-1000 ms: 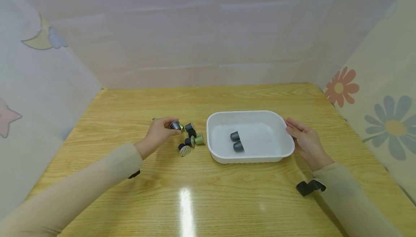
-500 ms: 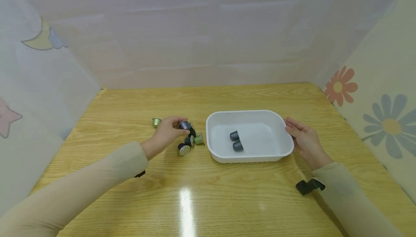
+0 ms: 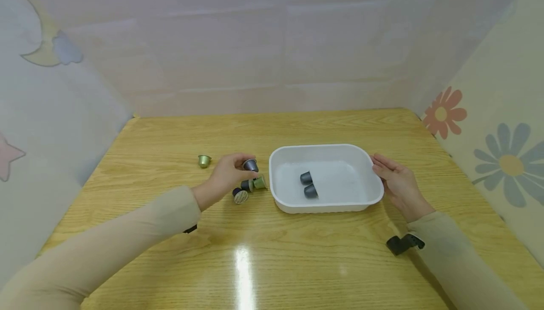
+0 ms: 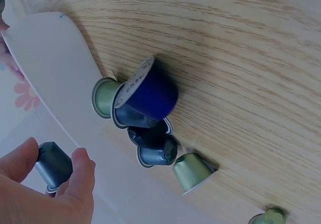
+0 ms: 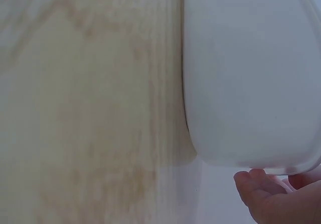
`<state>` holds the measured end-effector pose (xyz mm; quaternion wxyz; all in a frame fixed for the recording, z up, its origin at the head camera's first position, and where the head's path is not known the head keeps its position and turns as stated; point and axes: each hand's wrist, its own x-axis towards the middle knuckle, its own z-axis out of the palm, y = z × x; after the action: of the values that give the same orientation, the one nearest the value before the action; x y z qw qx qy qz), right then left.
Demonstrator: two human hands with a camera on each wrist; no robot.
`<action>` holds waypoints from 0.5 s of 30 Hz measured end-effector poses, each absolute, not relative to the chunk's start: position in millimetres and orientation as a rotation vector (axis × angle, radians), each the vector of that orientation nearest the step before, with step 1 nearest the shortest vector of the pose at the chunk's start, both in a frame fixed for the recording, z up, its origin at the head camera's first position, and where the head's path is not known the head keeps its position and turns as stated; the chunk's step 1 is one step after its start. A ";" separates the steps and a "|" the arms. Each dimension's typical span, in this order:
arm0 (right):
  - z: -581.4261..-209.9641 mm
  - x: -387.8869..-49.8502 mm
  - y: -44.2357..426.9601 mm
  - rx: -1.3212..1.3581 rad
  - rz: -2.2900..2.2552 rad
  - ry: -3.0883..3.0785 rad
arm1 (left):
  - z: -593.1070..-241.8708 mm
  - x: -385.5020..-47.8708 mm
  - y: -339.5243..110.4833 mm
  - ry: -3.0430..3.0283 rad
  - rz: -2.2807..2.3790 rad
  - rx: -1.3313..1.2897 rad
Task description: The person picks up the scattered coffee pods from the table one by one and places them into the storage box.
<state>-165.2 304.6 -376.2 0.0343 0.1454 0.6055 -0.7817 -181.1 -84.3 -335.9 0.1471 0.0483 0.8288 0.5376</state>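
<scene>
My left hand (image 3: pixel 227 174) pinches a blue-grey coffee capsule (image 3: pixel 250 165) between thumb and fingers, above a small pile left of the white tray (image 3: pixel 327 209). The left wrist view shows that capsule (image 4: pixel 53 164) held clear of the pile. Under it lie a green capsule (image 3: pixel 260 182), a dark capsule (image 3: pixel 247 186) and a purple-blue capsule (image 4: pixel 155 93) with a pale lid; my hand hides others in the head view. Two dark grey capsules (image 3: pixel 310 191) lie inside the tray. At the tray's right end, my right hand (image 3: pixel 399 185) holds the rim.
A lone green capsule (image 3: pixel 204 161) stands behind the left hand on the wooden table (image 3: pixel 170 272). Printed cloth walls (image 3: pixel 276 55) enclose the table at the back and both sides. A black strap device (image 3: pixel 403 244) sits on the right wrist.
My left hand has moved rightward over the pile with its capsule, uncovering the lone green capsule. The right hand and the tray stay almost where they were.
</scene>
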 end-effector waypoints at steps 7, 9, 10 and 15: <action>-377.2 -164.1 305.0 0.425 -2.471 1.806 | -330.0 -179.2 -74.7 2.345 1.586 0.162; -377.1 -163.8 305.0 0.414 -2.480 1.798 | -328.1 -178.7 -70.9 2.336 1.600 0.179; -376.9 -163.8 304.8 0.412 -2.480 1.800 | -327.5 -178.4 -68.9 2.333 1.605 0.188; -376.6 -164.2 304.3 0.418 -2.444 1.831 | -327.2 -179.0 -58.9 2.347 1.602 0.231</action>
<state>-164.2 304.3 -376.6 0.0294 0.1356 0.5938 -0.7926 -179.0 -58.9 -327.2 0.1448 0.0802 0.8145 0.5561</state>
